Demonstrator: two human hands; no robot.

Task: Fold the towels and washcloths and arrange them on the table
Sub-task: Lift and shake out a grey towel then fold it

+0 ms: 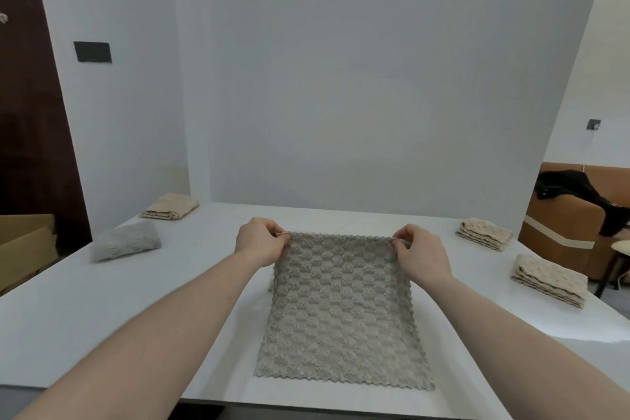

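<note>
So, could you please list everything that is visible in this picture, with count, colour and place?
spread washcloth: 1, grey-beige, table centre, far corners held
folded grey towel: 1, grey, table left
folded beige towel: 1, beige, far left corner
folded beige washcloths: 2, beige, table right, one farther, one nearer
table: 1, white
cardboard box: 1, brown, left of table
black garment: 1, on brown seat, right
hands: left hand and right hand pinch the cloth's far corners

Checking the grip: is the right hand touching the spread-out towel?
Touching. The head view shows the right hand pinching the spread towel's far right corner.
</note>
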